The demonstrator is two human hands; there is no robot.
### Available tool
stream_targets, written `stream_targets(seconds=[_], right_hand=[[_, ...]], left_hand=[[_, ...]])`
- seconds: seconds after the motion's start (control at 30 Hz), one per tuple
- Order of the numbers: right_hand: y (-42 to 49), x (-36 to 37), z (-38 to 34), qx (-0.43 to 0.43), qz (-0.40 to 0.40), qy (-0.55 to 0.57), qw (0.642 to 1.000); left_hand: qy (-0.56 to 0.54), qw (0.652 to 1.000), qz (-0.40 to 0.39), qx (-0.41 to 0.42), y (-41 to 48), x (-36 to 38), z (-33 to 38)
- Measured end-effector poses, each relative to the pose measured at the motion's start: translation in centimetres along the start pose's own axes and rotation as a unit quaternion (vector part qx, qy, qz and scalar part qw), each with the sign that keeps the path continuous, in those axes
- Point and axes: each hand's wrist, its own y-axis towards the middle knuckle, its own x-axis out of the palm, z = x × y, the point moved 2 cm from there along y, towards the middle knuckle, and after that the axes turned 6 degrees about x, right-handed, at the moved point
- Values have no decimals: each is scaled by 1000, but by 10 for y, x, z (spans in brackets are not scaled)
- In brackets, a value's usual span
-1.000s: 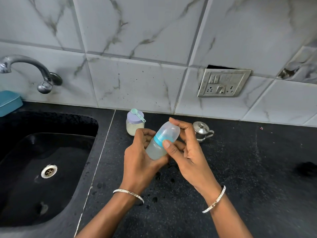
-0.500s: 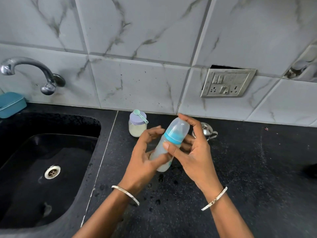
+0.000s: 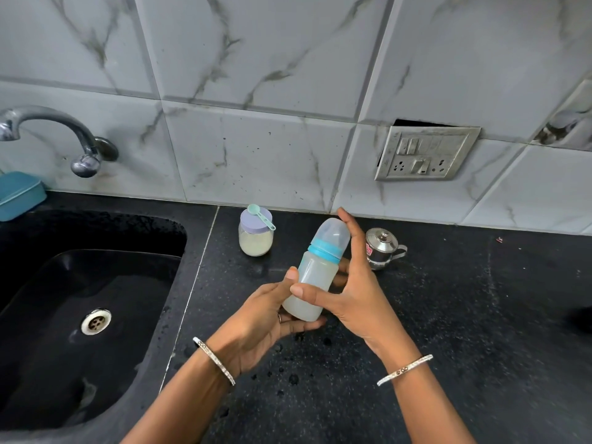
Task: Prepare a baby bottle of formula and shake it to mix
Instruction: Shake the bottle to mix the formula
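Bottle (image 3: 315, 283) aslant, cap (image 3: 333, 233) toward wall.

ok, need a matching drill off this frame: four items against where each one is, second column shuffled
1 baby bottle
2 teal scoop
3 steel lidded jug
4 teal box

A on the jar lid
B behind the sink, far left
C held between left hand and right hand
D on the counter, right of the bottle

Pairs: 1-C, 2-A, 3-D, 4-B
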Motion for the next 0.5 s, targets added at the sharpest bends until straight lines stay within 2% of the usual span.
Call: stream_targets(seconds=[0.1,0.5], right_hand=[[2,-3,1,17,-13,13,1000],[-2,-2,2,4,25,82,996]], left_hand=[[-3,1000,-10,2,-3,0,2],[-20,1000,-13,-11,-6,-2,7]])
